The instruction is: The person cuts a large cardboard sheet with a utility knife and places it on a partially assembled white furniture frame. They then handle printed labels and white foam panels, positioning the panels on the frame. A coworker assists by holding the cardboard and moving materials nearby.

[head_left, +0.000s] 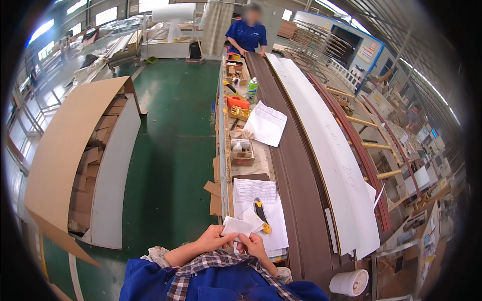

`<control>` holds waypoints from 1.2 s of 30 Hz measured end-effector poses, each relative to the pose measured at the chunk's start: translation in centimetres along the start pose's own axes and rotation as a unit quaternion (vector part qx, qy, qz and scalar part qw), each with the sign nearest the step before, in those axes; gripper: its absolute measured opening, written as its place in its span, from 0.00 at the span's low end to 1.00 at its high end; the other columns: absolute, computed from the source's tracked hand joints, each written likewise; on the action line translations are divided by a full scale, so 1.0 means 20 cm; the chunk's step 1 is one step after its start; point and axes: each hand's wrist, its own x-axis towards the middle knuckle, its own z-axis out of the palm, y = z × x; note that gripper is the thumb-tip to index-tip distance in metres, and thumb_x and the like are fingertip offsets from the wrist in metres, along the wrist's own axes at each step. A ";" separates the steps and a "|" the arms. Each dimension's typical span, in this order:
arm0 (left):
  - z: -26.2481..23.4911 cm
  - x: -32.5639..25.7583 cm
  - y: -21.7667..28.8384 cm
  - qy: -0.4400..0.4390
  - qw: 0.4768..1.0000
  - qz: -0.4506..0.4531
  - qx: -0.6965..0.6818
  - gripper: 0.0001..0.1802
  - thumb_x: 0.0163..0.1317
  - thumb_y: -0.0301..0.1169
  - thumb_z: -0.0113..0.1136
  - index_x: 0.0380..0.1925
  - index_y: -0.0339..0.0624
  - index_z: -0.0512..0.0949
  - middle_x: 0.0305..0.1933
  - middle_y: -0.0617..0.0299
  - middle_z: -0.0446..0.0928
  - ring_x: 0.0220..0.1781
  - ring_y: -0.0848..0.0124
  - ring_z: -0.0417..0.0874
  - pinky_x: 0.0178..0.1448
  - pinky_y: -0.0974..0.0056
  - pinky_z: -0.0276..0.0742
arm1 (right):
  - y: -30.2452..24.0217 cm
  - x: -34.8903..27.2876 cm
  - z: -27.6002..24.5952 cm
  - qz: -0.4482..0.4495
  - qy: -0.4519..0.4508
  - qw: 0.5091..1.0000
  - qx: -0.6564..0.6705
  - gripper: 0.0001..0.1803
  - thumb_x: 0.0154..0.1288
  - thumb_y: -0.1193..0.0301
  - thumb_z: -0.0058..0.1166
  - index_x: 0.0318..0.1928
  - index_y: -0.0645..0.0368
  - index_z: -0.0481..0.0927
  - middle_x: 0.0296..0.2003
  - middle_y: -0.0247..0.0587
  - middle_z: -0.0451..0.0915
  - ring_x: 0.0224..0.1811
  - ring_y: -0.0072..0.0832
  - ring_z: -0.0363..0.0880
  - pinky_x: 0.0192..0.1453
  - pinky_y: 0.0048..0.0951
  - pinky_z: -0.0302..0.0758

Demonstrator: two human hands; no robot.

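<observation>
In a wide workshop hall, a green floor (170, 200) is filling the left middle of the frame, and a long table (262, 156) is running from the lower centre toward the top centre. At the lower centre, the left hand (211, 238) is gripping a small white paper (236, 226) between the thumb and the fingers, while the right hand (255, 245) is pinching it from the right side. The paper is looking folded; how many layers it is having, I cannot tell. For good handling, I think both hands should be keeping a light pinch near the edges, so the thin paper is not getting unwanted creases, and each fold should be pressed slowly with the thumb.

Just above the hands, a yellow-and-black utility knife (261, 215) is lying on a printed sheet (255, 190). Whether its blade is out, I am not seeing clearly, so the fingers should better be staying away from it. Farther up, an open box (242, 159) is standing by the table's left edge, and another white sheet (267, 123) is resting partly over a long brown panel (296, 175). To the right, a long white panel (331, 140) is stretching beside it. At the top centre, a co-worker (247, 37) is standing near the brown panel's far end.
</observation>
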 end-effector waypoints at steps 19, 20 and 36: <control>-0.16 0.22 0.07 -0.100 0.955 0.173 0.218 0.09 0.56 0.30 0.63 0.31 0.33 0.81 0.26 0.50 0.79 0.26 0.60 0.80 0.30 0.63 0.74 | -0.03 -0.02 0.09 -0.174 0.172 0.916 -0.317 0.11 0.63 0.66 0.56 0.32 0.63 0.79 0.13 0.36 0.76 0.15 0.20 0.75 0.21 0.22 0.69; -0.16 0.24 0.08 -0.105 0.954 0.174 0.220 0.09 0.57 0.30 0.62 0.31 0.33 0.81 0.26 0.49 0.79 0.26 0.59 0.80 0.30 0.63 0.74 | -0.03 -0.02 0.08 -0.171 0.183 0.916 -0.312 0.11 0.64 0.66 0.56 0.34 0.62 0.80 0.13 0.35 0.76 0.15 0.19 0.75 0.21 0.22 0.69; -0.61 1.21 0.35 0.193 0.812 0.356 0.421 0.10 0.60 0.34 0.55 0.33 0.39 0.80 0.31 0.54 0.77 0.37 0.54 0.76 0.41 0.55 0.74 | -0.09 -0.03 0.10 -0.139 0.308 0.931 -0.141 0.11 0.68 0.71 0.47 0.44 0.65 0.78 0.17 0.36 0.77 0.16 0.14 0.70 0.20 0.17 0.68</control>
